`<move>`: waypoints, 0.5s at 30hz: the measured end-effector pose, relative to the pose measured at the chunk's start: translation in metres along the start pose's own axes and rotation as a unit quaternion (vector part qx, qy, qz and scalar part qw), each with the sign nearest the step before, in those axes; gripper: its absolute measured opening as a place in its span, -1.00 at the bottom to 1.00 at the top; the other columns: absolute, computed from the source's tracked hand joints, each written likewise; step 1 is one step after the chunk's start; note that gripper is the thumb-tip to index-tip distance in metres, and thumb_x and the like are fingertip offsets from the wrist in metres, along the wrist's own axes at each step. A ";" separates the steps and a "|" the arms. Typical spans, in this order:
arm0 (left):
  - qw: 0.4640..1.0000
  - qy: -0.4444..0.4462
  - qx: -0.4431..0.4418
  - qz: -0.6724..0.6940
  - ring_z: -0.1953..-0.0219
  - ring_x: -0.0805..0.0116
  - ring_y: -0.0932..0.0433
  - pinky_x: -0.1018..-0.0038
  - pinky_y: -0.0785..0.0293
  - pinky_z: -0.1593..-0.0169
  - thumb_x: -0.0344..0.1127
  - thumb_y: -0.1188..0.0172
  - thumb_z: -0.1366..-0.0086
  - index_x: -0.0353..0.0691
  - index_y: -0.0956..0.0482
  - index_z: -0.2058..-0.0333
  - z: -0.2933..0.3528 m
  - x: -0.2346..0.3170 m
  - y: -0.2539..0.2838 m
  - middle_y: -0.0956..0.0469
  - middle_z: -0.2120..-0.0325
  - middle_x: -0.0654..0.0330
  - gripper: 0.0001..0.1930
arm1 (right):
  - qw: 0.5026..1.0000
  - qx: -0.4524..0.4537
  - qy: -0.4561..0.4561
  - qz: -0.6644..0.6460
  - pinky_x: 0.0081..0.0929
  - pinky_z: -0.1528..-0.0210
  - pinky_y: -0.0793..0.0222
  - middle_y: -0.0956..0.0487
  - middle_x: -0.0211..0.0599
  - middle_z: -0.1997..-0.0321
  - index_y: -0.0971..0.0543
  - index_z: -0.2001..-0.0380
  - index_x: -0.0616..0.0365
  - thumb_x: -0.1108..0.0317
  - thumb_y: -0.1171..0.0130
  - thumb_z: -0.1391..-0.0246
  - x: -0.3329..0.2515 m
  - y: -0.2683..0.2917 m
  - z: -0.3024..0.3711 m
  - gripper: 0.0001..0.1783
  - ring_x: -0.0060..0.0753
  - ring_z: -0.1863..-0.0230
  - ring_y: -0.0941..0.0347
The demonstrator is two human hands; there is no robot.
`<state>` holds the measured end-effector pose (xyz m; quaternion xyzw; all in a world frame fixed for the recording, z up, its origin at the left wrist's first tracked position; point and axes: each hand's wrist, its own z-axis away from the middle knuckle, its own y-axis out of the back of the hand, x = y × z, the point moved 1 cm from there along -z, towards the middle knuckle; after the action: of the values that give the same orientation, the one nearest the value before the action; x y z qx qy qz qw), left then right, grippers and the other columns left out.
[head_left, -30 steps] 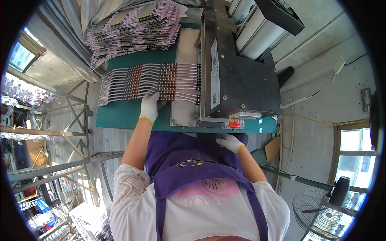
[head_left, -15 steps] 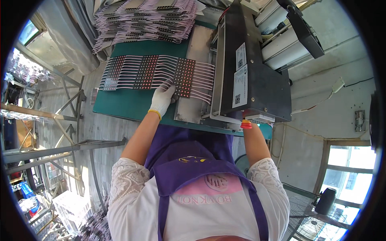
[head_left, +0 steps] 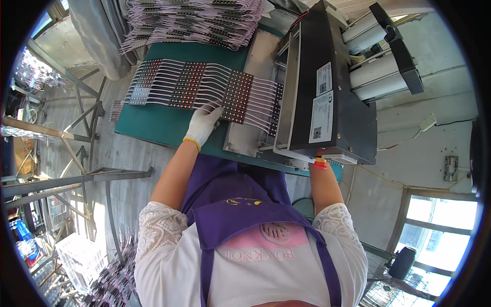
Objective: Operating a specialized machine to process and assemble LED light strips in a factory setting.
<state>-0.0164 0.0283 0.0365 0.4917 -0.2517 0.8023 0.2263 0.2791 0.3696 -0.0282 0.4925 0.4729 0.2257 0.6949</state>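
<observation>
A flat sheet of LED module strips, dark blocks joined by pale pinkish wires, stretches from the green table into a black machine. My left hand, in a white glove with a yellow cuff, grips the sheet's near edge beside a dark block, fingers closed around the edge and partly hidden by it. Another dark block shows at the machine's opening. My right forearm reaches up to the machine's near end, by a red button; the hand itself is hidden behind the machine.
A tall pile of folded LED strips lies at the far side of the green table. Between table and machine is a metal plate. White rollers sit behind the machine. Metal frames stand at left, a fan at lower right.
The sheet has shifted left relative to the machine, and a further dark block now shows at its opening. My left hand still holds the near edge. The view has turned slightly.
</observation>
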 end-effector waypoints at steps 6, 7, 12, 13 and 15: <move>0.863 -0.051 0.062 -0.499 0.28 -0.06 -0.61 0.16 -0.51 0.15 0.02 -0.23 -0.23 -0.07 -0.67 0.31 0.042 0.029 -0.009 -0.64 0.43 0.06 -0.71 | 0.999 -0.017 0.006 0.039 -0.26 -0.24 -0.34 -0.48 -0.21 -0.22 -0.47 -0.13 0.09 0.03 -0.06 -0.25 -0.004 0.008 -0.010 -0.50 -0.19 -0.20 -0.39; 0.862 -0.052 0.063 -0.501 0.28 -0.06 -0.61 0.16 -0.51 0.15 0.02 -0.23 -0.23 -0.07 -0.67 0.31 0.050 0.032 -0.013 -0.64 0.43 0.06 -0.71 | 0.999 -0.019 0.008 0.044 -0.26 -0.24 -0.34 -0.48 -0.21 -0.22 -0.48 -0.13 0.09 0.03 -0.06 -0.25 -0.006 0.005 -0.010 -0.50 -0.19 -0.20 -0.39; 0.708 -0.346 -0.104 -0.607 -0.37 0.01 -0.09 0.06 -0.05 -0.38 0.21 -0.44 0.15 -0.29 -0.28 -0.21 0.067 0.024 -0.050 -0.17 -0.31 0.05 0.02 | 0.997 -0.026 0.018 0.071 -0.27 -0.24 -0.34 -0.48 -0.21 -0.21 -0.48 -0.12 0.07 0.02 -0.08 -0.24 -0.014 0.012 -0.029 -0.51 -0.18 -0.20 -0.40; 0.706 -0.348 -0.104 -0.608 -0.37 0.01 -0.09 0.06 -0.05 -0.38 0.21 -0.44 0.15 -0.29 -0.28 -0.21 0.066 0.023 -0.051 -0.17 -0.31 0.05 0.02 | 0.997 -0.026 0.018 0.077 -0.27 -0.23 -0.34 -0.48 -0.21 -0.21 -0.48 -0.12 0.06 0.02 -0.08 -0.24 -0.018 0.010 -0.023 -0.51 -0.18 -0.20 -0.40; 0.643 -0.341 -0.121 -0.675 -0.36 0.03 -0.12 0.06 -0.07 -0.38 0.20 -0.48 0.21 -0.28 -0.30 -0.21 0.068 0.021 -0.049 -0.18 -0.31 0.05 0.05 | 0.995 -0.028 0.021 0.088 -0.27 -0.23 -0.34 -0.48 -0.21 -0.21 -0.49 -0.12 0.05 0.02 -0.09 -0.23 -0.023 0.007 -0.013 -0.51 -0.18 -0.20 -0.40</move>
<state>0.0510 0.0259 0.0909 0.7322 -0.0045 0.1647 0.6608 0.2580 0.3608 -0.0132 0.5079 0.4356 0.3094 0.6757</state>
